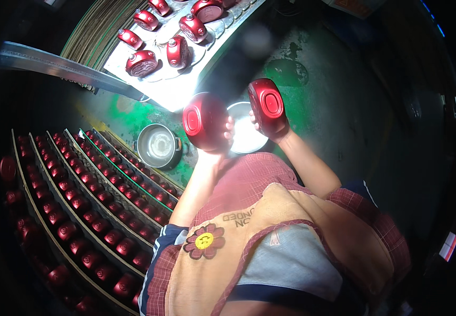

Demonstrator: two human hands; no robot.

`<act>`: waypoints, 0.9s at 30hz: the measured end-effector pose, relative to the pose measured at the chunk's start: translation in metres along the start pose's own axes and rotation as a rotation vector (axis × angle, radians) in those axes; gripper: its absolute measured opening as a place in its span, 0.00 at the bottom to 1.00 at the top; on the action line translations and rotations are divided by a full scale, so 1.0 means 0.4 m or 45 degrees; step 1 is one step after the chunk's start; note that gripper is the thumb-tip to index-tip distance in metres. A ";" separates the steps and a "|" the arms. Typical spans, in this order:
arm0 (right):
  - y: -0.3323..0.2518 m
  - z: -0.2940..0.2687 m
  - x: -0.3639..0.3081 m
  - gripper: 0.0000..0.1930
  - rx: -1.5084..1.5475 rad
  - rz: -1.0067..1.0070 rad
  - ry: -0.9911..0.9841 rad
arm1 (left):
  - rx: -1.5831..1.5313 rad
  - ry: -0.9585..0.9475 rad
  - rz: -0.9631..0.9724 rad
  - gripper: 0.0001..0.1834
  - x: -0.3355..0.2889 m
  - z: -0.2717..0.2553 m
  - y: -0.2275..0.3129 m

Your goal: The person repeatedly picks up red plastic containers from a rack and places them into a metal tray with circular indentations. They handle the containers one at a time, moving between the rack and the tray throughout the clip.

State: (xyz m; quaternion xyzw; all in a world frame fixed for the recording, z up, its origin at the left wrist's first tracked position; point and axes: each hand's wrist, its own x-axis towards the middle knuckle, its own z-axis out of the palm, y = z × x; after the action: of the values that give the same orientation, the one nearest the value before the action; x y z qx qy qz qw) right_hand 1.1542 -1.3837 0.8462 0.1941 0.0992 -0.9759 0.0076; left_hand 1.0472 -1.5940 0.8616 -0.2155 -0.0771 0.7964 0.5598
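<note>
My left hand (222, 143) is closed round a glossy red bottle (201, 120), held upside down with its oval base turned up. A second red bottle (269, 101) is in the grip of my right hand (279, 131), to the right and slightly farther off, its oval base also in sight. The two bottles are apart from each other. Their necks are hidden beneath them, and they cover most of my fingers. Between and below my hands is a pale round basin (250, 138), washed out by bright light.
Several red bottles (177, 51) rest on a brightly lit, light-coloured table (117, 66) ahead. A metal pot (159, 146) with handles stands on the green floor. Rows of red bottles (100, 225) fill wooden-edged racks at left. A metal bar (70, 67) juts in at upper left.
</note>
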 end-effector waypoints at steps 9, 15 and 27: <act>-0.043 -0.029 -0.036 0.19 -0.199 0.055 -0.321 | 0.115 -0.050 0.181 0.35 0.003 -0.003 -0.103; -0.052 -0.014 -0.073 0.25 -0.274 0.122 0.009 | 0.175 -0.157 0.305 0.35 -0.033 -0.023 -0.149; 0.051 -0.027 -0.025 0.28 -0.495 0.456 0.106 | 0.121 0.159 0.797 0.34 -0.270 -0.204 -0.295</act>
State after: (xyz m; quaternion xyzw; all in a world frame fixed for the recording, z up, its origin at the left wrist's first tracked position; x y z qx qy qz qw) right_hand 1.1686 -1.4016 0.8363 0.2433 0.2490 -0.9129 0.2130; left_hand 1.2138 -1.6611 0.8591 -0.2508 0.0646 0.9179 0.3008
